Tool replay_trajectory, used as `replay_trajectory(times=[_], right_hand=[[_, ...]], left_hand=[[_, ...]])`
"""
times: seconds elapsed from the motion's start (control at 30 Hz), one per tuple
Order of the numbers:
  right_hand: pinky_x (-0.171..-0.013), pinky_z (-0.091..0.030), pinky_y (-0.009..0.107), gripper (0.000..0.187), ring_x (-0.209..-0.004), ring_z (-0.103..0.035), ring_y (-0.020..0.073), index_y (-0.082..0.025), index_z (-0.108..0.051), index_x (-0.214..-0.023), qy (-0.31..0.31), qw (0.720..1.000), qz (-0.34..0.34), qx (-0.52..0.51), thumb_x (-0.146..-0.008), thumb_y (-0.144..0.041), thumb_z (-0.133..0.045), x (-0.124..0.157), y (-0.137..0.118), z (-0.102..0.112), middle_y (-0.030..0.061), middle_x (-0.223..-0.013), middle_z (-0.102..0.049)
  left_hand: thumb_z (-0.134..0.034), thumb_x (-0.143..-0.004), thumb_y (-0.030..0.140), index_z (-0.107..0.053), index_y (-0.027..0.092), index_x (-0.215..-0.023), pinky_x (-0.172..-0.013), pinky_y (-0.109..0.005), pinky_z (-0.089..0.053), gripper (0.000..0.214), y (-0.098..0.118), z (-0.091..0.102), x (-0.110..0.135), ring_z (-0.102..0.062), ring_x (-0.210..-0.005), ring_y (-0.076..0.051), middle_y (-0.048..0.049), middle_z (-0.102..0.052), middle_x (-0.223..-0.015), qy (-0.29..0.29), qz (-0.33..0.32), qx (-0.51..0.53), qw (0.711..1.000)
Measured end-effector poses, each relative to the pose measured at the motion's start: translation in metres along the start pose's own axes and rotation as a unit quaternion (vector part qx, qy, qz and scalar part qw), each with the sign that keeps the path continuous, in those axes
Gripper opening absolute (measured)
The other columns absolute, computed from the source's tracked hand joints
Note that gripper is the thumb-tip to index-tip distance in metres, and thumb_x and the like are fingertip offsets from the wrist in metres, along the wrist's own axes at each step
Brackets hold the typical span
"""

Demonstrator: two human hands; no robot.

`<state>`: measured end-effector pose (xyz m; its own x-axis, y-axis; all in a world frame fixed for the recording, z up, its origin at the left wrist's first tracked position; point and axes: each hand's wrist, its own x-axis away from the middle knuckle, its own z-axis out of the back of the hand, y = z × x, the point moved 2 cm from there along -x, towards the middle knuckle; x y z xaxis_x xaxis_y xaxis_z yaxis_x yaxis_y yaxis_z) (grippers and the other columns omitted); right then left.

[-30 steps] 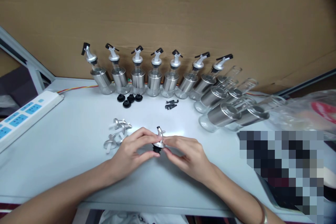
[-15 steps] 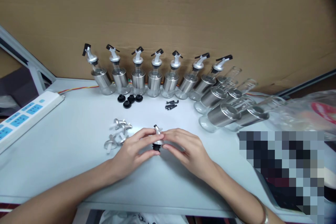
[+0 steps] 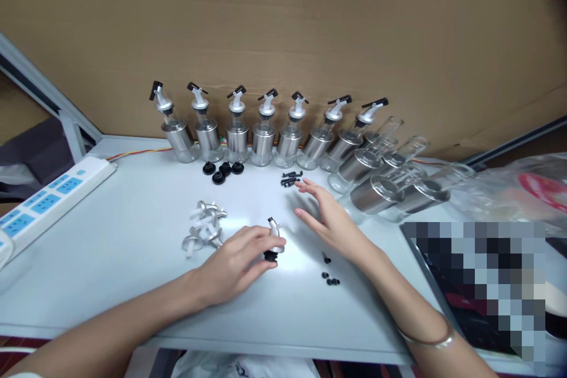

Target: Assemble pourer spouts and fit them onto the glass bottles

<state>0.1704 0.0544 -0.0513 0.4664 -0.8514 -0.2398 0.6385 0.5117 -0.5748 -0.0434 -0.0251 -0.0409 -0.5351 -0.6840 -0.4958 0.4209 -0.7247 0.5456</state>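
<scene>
My left hand grips a silver pourer spout with a black ribbed stopper beneath and a dark tip on top. Beyond it, my right hand is empty, its fingers apart, reaching over the table towards a small pile of black levers. The fingertips are close to the levers; I cannot tell whether they touch. Loose silver spouts lie left of my left hand. Several black rubber stoppers sit farther back. Tiny black parts lie beneath my right forearm's inner side.
A row of glass and steel bottles with fitted pourers stands along the cardboard wall. Open-necked bottles stand at the right. A power strip lies left, a plastic bag and a blurred-out dark device right.
My right hand has let go of the spout and moved back and right towards the black levers, uncovering the tiny black parts. My left hand still holds the spout.
</scene>
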Motion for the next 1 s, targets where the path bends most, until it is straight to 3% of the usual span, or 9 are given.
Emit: replay_trajectory(times=[0.1, 0.37, 0.47, 0.57, 0.63, 0.8, 1.0], right_hand=[[-0.112, -0.034, 0.054, 0.041, -0.143, -0.031, 0.0302, -0.018, -0.044, -0.127, -0.033, 0.998, -0.008, 0.044, -0.091, -0.037, -0.05, -0.006, 0.012, -0.003, 0.0187, -0.139, -0.053], [-0.114, -0.029, 0.057, 0.039, -0.144, -0.028, 0.0297, -0.017, -0.048, -0.125, -0.078, 0.993, 0.015, 0.091, -0.091, -0.034, -0.051, -0.014, 0.018, -0.016, 0.0178, -0.137, -0.055], [-0.112, -0.031, 0.057, 0.032, -0.138, -0.039, 0.0307, -0.017, -0.051, -0.121, -0.061, 0.993, 0.031, 0.096, -0.091, -0.028, -0.051, -0.012, 0.017, -0.014, 0.0165, -0.128, -0.062], [-0.099, -0.046, 0.051, 0.024, -0.114, -0.061, 0.0284, -0.018, -0.056, -0.113, -0.046, 0.994, 0.053, 0.087, -0.09, -0.019, -0.05, -0.007, 0.012, -0.01, 0.0133, -0.113, -0.069], [-0.088, -0.052, 0.044, 0.021, -0.096, -0.067, 0.0248, -0.019, -0.06, -0.107, -0.053, 0.993, 0.081, 0.075, -0.09, -0.014, -0.05, -0.003, 0.005, -0.009, 0.0108, -0.102, -0.072], [-0.078, -0.055, 0.037, 0.023, -0.083, -0.068, 0.021, -0.018, -0.065, -0.101, -0.074, 0.988, 0.132, 0.039, -0.089, -0.007, -0.049, 0.005, -0.011, -0.012, 0.0081, -0.093, -0.072], [-0.071, -0.052, 0.036, 0.007, -0.08, -0.066, 0.0225, -0.017, -0.07, -0.088, -0.069, 0.99, 0.074, 0.101, -0.083, -0.015, -0.066, 0.004, -0.006, -0.01, 0.0079, -0.085, -0.069]], left_hand=[[-0.042, -0.099, 0.022, -0.051, 0.018, -0.116, -0.081, -0.029, -0.051, 0.02, 0.002, -0.001, 0.0, -0.06, -0.091, -0.017, -0.0083, -0.062, -0.1, -0.006, -0.037, -0.038, 0.999], [-0.034, -0.101, 0.021, -0.052, 0.016, -0.112, -0.078, -0.032, -0.045, 0.022, 0.004, -0.001, -0.004, -0.058, -0.078, -0.015, -0.0072, -0.062, -0.09, -0.024, -0.094, -0.093, 0.991], [-0.034, -0.101, 0.021, -0.052, 0.016, -0.112, -0.079, -0.032, -0.044, 0.022, 0.003, -0.001, -0.003, -0.059, -0.08, -0.015, -0.0071, -0.062, -0.091, -0.021, -0.09, -0.093, 0.991], [-0.038, -0.1, 0.021, -0.052, 0.016, -0.114, -0.081, -0.032, -0.044, 0.02, 0.001, 0.0, -0.002, -0.059, -0.084, -0.016, -0.0072, -0.063, -0.092, -0.016, -0.085, -0.093, 0.992], [-0.041, -0.099, 0.021, -0.052, 0.016, -0.116, -0.082, -0.032, -0.044, 0.021, -0.001, 0.0, -0.001, -0.059, -0.086, -0.016, -0.0073, -0.063, -0.093, -0.01, -0.082, -0.098, 0.992], [-0.042, -0.099, 0.022, -0.051, 0.018, -0.117, -0.08, -0.031, -0.046, 0.02, -0.006, 0.0, -0.001, -0.061, -0.087, -0.017, -0.0077, -0.065, -0.095, 0.002, -0.063, -0.102, 0.993], [-0.044, -0.099, 0.029, -0.046, 0.017, -0.117, -0.082, -0.033, -0.047, 0.021, -0.007, -0.002, -0.002, -0.065, -0.089, -0.017, -0.0081, -0.069, -0.099, 0.032, -0.032, -0.074, 0.996]])
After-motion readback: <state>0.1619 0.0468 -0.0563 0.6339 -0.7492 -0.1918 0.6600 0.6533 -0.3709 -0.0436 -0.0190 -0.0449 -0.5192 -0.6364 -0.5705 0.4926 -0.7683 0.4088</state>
